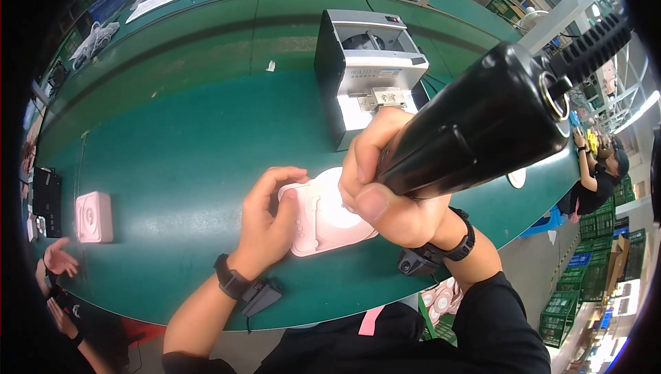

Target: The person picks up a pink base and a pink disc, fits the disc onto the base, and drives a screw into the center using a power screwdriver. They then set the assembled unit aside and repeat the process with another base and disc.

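My right hand (396,202) is wrapped round a black electric screwdriver (475,122), whose thick body slants up to the right. Its cable leaves through a ribbed sleeve at the top, and the tip is hidden behind my fingers. Beneath it lies a pale pink plastic housing (322,226) with a round white-looking middle and ribbed lines on its left part. My left hand (270,212) grips the left edge of this housing, thumb over the near top, fingers along the far side.
A silver and black screw feeder (375,64) stands just beyond the housing on the green table (172,133). Another pink housing (94,217) sits at the far left, near a co-worker's hand (62,258). A small pale disc (516,178) lies at right. Another person (595,178) works farther right.
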### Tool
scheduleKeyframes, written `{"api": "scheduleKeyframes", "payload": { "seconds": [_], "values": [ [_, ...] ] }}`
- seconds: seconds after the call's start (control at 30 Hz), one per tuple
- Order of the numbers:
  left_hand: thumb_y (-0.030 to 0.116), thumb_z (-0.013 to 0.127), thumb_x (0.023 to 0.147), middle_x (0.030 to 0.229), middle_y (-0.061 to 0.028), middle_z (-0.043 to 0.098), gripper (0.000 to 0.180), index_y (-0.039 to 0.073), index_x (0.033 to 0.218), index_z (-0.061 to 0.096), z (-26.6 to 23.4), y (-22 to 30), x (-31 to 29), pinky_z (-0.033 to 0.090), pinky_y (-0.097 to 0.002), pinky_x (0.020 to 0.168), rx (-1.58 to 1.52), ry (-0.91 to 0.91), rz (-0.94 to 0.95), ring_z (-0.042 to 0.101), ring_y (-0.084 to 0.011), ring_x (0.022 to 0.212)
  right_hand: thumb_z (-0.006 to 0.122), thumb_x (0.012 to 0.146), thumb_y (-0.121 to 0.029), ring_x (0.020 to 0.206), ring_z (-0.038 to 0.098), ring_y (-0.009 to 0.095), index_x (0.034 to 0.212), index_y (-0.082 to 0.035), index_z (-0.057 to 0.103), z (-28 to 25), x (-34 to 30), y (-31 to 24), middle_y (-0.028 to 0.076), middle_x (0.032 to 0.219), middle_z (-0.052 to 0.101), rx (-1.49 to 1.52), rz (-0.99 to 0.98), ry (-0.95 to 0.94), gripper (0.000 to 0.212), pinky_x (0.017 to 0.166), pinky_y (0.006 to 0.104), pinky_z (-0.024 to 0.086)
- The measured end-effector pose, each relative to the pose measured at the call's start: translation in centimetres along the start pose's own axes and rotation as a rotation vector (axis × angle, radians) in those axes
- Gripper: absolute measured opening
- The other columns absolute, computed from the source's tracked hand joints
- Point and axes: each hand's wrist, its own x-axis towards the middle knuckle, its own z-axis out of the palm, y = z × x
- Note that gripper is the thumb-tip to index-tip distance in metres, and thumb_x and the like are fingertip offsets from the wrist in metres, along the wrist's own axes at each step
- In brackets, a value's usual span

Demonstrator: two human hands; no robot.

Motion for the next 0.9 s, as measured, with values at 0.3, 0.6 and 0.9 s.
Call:
{"api": "scheduleKeyframes", "payload": {
  "seconds": [0.3,0.6,0.9],
  "values": [
    [-0.005,0.049,0.097,0.117,-0.0117,0.064,0.026,-0.004,0.12,0.062,-0.2,-0.2,-0.1,0.049,-0.0318,0.098,0.055,-0.029,-0.07,0.063,-0.0195,0.111,0.074,0.087,-0.022,0.055,0.053,0.013,0.093,-0.003,0.046,-1.2,0.5,-1.4,0.007,0.068,0.055,-0.025,-0.065,0.114,0.035,0.052,0.0289,0.046],
    [-0.003,0.05,0.098,0.119,-0.0122,0.064,0.026,-0.005,0.122,0.06,0.0,-0.3,-0.1,0.048,-0.0331,0.101,0.013,-0.024,-0.093,0.062,-0.0207,0.113,0.066,0.097,-0.022,0.052,0.05,0.015,0.096,-0.004,0.048,-3.7,1.8,-2.2,0.006,0.067,0.051,-0.168,-0.125,0.276,0.025,0.051,0.0314,0.045],
    [0.0,0.052,0.099,0.118,-0.0129,0.067,0.026,-0.004,0.124,0.059,0.2,-0.4,-0.1,0.047,-0.0331,0.103,0.054,-0.031,-0.078,0.062,-0.0194,0.113,0.075,0.092,-0.019,0.048,0.052,0.008,0.08,-0.003,0.061,-5.8,2.9,-0.3,0.0,0.058,0.057,-0.269,0.02,0.267,0.024,0.047,0.0247,0.039]
  ]
}}
